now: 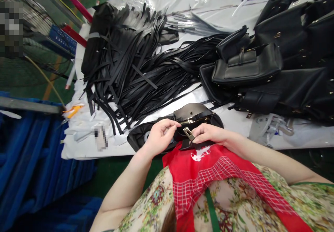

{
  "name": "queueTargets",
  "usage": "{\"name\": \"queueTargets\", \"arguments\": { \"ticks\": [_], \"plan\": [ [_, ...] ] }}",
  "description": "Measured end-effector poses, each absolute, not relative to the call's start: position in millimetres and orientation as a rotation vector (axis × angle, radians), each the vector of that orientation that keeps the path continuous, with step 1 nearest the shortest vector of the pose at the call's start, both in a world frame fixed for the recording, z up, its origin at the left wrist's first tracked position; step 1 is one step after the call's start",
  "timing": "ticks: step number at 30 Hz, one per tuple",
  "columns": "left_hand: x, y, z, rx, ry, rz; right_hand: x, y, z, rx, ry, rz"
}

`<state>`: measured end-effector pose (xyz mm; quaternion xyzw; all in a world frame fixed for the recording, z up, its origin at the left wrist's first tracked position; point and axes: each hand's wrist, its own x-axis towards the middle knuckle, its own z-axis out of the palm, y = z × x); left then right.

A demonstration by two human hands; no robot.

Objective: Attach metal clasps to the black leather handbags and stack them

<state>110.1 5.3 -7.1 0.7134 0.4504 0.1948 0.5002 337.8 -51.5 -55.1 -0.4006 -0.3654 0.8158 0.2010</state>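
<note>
A small black handbag (193,110) with gold hardware lies at the table's front edge, close against my red apron. My right hand (207,133) grips a rectangular gold buckle plate (188,133) at the bag's front, thumb and fingers closed on it. Just left of that, my left hand (162,134) has its thumb and forefinger pinched together near the bag; whatever sits between those fingertips is too small to make out. A second gold buckle (191,120) shows on the strap across the bag. Part of the bag's lower front is hidden by my hands.
A heap of long black straps (156,68) covers the table's middle and left. Finished-looking black handbags (247,64) pile up on the right. An orange-handled tool (74,111) lies at the left edge. Blue crates (39,155) stand on the floor at left.
</note>
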Motion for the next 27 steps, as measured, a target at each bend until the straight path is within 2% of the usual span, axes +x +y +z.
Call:
{"name": "queueTargets", "arguments": {
  "ticks": [8,14,21,27],
  "plan": [
    [124,2,-9,1.944,1.075,0.398,335,-55,-56,-1.142,-1.059,2.224],
    [109,25,-23,1.618,1.277,0.673,367,-45,-49,-1.253,-1.087,1.750],
    [95,35,-38,1.291,1.229,0.914,448,1,-104,-1.641,-0.591,1.141],
    [86,25,-54,1.192,1.319,0.828,452,9,-140,-1.908,-0.748,1.167]
  ]
}}
